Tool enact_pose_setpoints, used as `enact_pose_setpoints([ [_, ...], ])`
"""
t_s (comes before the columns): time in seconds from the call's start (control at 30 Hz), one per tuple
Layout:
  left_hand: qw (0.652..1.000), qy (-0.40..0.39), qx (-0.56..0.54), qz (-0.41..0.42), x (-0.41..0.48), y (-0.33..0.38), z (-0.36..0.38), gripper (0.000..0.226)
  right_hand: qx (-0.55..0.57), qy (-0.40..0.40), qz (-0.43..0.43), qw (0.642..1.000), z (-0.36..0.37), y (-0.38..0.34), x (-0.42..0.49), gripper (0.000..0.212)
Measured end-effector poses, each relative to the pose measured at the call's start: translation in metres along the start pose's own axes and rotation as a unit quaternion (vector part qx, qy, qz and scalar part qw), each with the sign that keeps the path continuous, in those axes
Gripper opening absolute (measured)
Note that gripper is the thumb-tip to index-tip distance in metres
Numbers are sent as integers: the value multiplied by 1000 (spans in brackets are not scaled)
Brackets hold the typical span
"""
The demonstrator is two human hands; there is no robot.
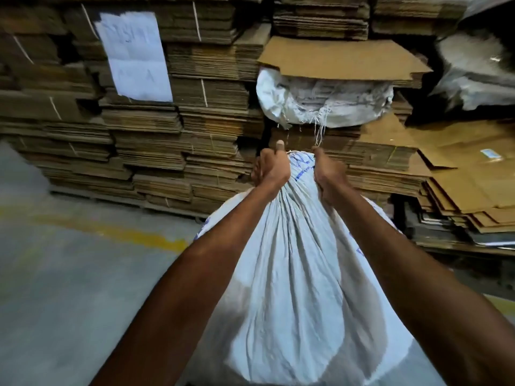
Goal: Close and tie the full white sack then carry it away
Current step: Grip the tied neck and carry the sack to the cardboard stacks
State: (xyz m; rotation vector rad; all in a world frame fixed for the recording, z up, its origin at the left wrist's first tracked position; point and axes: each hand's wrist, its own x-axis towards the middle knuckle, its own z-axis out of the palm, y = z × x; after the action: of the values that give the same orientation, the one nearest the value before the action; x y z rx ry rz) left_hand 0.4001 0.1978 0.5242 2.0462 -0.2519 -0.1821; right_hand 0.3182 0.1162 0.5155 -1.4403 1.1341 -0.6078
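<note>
left hand (271, 168): fist clamped on gathered neck of white sack (295, 263) | right hand (328, 174): gripping the neck's other side | sack: bulging, contents hidden, before stacked cardboard (156, 140) | second sack (320, 101) wedged among stacks

Cardboard stacks (172, 129) wall the front; bare floor (69, 274) lies leftward.

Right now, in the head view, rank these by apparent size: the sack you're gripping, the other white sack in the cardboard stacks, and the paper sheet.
1. gripped sack: largest, also nearest the camera.
2. other white sack.
3. paper sheet.
The last two look close, so their order is unsure.
</note>
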Motion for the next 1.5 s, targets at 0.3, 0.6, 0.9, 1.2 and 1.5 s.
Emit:
enact_pose_setpoints([
  [0.3,1000,-3,-2,-20,117,-49,-125,63,20,-2,10,1000,174,-43,-23,57],
  [0.6,999,45,-20,-23,230,-90,-239,60,35,-36,13,999,343,-89,-37,82],
  [0.9,997,76,-4,-31,341,-137,-334,63,13,-172,37,984,500,-110,-18,77],
  [1.2,994,101,23,-29,440,-183,-398,65,-9,-177,30,984,608,-142,-42,60],
  [1.5,997,51,12,-61,533,-275,-443,61,-46,-120,31,991,741,-112,-43,68],
])
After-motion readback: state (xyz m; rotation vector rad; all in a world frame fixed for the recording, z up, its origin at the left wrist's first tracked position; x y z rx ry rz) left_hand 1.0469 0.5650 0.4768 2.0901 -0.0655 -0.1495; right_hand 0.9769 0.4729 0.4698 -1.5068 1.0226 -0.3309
